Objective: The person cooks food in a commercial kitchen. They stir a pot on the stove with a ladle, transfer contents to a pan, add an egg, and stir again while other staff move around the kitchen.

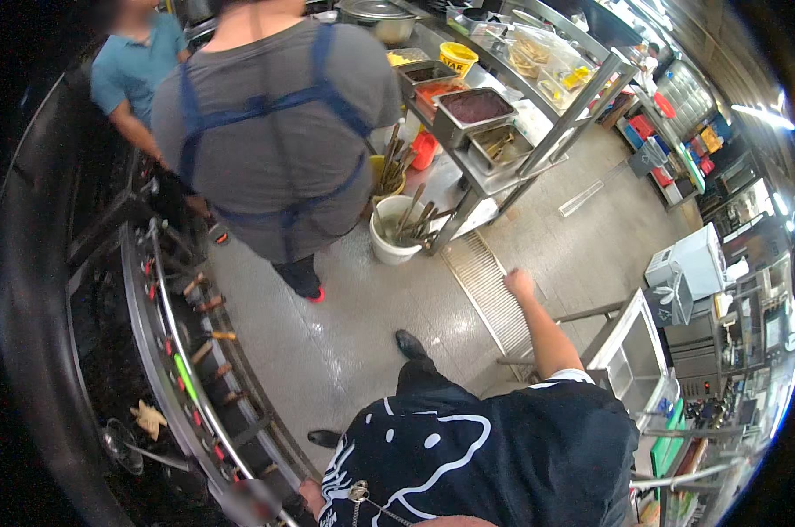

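Note:
My right hand (519, 283) hangs out ahead on a bent arm, over the floor beside the metal drain grate (490, 294). Its fingers look curled in, and nothing shows in them. Down at my left side is my left hand (311, 494), close to the front rail (200, 391) of the stove. My body partly hides that hand, so its fingers cannot be made out. Ahead, a white bucket (396, 241) on the floor holds several long-handled utensils. Neither hand touches it.
A person (274, 123) in a grey shirt with blue straps stands ahead, another person (143, 79) in teal beyond. A steel counter (490, 180) bears food pans. The stove (143, 299) runs along my left; a metal sink (630, 351) stands at right. The floor (354, 325) shines.

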### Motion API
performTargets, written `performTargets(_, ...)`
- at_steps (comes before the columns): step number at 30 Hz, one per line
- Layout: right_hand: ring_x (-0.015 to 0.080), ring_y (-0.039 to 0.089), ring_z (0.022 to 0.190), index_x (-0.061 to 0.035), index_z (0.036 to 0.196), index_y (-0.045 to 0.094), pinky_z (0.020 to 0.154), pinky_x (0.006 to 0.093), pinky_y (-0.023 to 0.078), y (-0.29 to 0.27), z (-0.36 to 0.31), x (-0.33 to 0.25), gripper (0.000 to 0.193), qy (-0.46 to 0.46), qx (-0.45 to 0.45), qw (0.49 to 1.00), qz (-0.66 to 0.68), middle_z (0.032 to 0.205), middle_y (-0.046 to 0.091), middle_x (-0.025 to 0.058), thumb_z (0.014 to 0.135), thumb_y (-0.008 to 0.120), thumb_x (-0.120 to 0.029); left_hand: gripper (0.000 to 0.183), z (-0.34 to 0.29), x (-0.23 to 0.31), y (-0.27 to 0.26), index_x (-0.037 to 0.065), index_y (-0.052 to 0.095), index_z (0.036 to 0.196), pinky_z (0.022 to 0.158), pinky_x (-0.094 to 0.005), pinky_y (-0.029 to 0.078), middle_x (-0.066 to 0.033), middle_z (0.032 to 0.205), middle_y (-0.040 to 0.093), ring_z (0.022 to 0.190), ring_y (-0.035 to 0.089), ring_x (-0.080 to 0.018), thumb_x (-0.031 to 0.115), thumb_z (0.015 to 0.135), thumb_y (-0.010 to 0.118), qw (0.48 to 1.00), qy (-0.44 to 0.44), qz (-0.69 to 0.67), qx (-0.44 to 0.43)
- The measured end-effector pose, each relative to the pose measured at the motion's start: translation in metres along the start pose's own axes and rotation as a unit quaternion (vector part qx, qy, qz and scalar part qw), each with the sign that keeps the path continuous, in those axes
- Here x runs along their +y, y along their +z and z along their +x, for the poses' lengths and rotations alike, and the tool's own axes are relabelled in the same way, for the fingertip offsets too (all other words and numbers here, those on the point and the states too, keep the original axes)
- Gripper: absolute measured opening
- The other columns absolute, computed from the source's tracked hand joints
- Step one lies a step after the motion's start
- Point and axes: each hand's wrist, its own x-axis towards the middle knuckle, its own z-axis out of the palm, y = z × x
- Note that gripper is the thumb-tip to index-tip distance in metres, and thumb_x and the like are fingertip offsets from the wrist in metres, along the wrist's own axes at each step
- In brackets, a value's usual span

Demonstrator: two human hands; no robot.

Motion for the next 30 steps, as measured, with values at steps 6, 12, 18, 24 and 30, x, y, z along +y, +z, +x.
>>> performTargets(6,0.0439,0.068,0.094,-0.0058,0.095,0.074,0.083,0.0499,0.053,-0.118,0.215,-0.096,0.033,-0.123,0.182,0.966,0.136,0.095,0.071,0.0243,0.091,0.055,-0.033,0.042,-0.028,0.068,0.120,0.006,0.039,0.119,0.055,-0.0463,0.060,-0.0162,0.101,0.062,0.067,0.066,-0.0280,0.034,0.096,0.061,0.999,0.019,0.030,-0.019)
performTargets(12,0.0415,0.069,0.097,-0.0033,0.095,0.075,0.090,0.0477,0.054,-0.143,0.347,-0.204,0.031,-0.186,0.143,0.954,0.185,0.099,0.072,0.0242,0.089,0.056,-0.027,0.028,-0.049,0.145,0.174,0.004,0.045,0.111,0.046,-0.0421,0.059,-0.0150,0.085,0.062,0.059,0.066,-0.0265,0.028,0.100,0.053,0.996,-0.010,0.081,-0.021)
performTargets(18,0.0353,0.069,0.110,-0.0006,0.107,0.074,0.090,0.0457,0.056,-0.103,0.418,-0.249,0.030,-0.044,-0.142,0.988,0.051,0.113,0.071,0.0243,0.088,0.059,-0.018,0.029,-0.099,0.159,0.196,0.003,0.050,0.109,0.041,-0.0352,0.054,-0.0124,0.078,0.064,0.053,0.064,-0.0227,0.031,0.101,0.055,0.991,-0.007,0.132,0.001)
performTargets(24,0.0314,0.068,0.114,-0.0007,0.113,0.074,0.096,0.0417,0.054,-0.069,0.427,-0.256,0.033,0.002,0.023,0.998,0.056,0.125,0.069,0.0198,0.093,0.055,-0.019,0.027,-0.153,0.119,0.197,0.004,0.053,0.103,0.051,-0.0346,0.051,-0.0113,0.079,0.063,0.062,0.063,-0.0231,0.030,0.098,0.058,0.992,-0.061,0.108,0.026)
performTargets(30,0.0337,0.067,0.115,0.0009,0.110,0.074,0.094,0.0408,0.055,-0.065,0.437,-0.248,0.033,0.003,0.012,0.999,0.042,0.122,0.069,0.0207,0.092,0.055,-0.019,0.025,-0.144,0.090,0.208,0.005,0.053,0.096,0.055,-0.0338,0.049,-0.0088,0.078,0.061,0.065,0.060,-0.0203,0.029,0.097,0.062,0.991,-0.076,0.109,0.015)
